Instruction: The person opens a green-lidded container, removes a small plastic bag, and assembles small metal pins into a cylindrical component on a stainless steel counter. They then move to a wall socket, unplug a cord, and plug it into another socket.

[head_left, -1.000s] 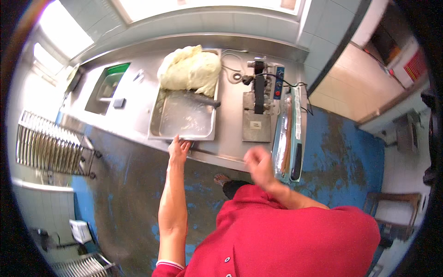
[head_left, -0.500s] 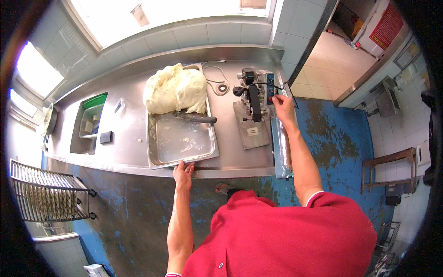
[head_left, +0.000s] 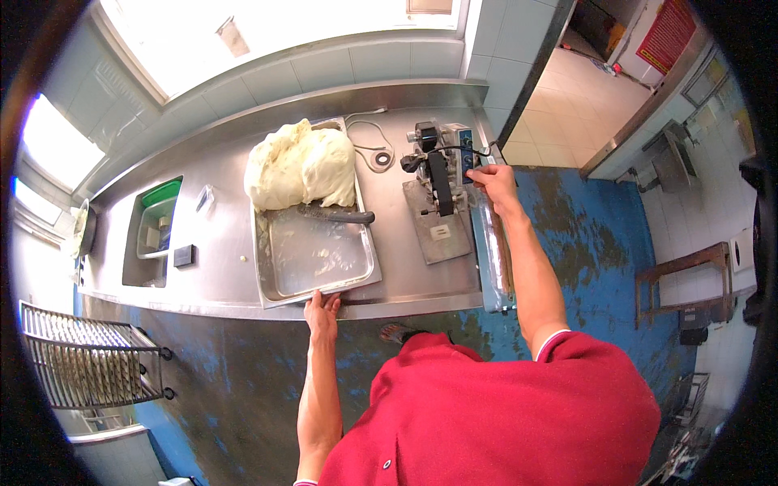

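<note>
A metal tray (head_left: 312, 285) lies at the counter's front edge. A large lump of pale dough (head_left: 300, 166) fills its far half. A knife (head_left: 352, 216) with a dark handle lies across the tray, its blade partly under the dough. At the tray's near rim is my left hand (head_left: 322, 314), fingers slightly apart and touching the edge. To the right stands a small belted machine (head_left: 438, 185) on a metal plate, with a blue control panel (head_left: 465, 144). My right hand (head_left: 496, 182) pinches a control at the panel's lower end; the fingertips cover it.
A sink (head_left: 144, 275) holding a green container (head_left: 166, 194) is on the left, beside a small black box (head_left: 185, 256). A cable (head_left: 381, 134) lies behind the machine. A wheeled rack (head_left: 93, 356) stands at the lower left, and a doorway opens at upper right.
The view has shifted slightly, moving the counter a little leftward in the picture. My right hand stays at the panel with the fingers now covering its lower end; my left stays at the tray rim.
</note>
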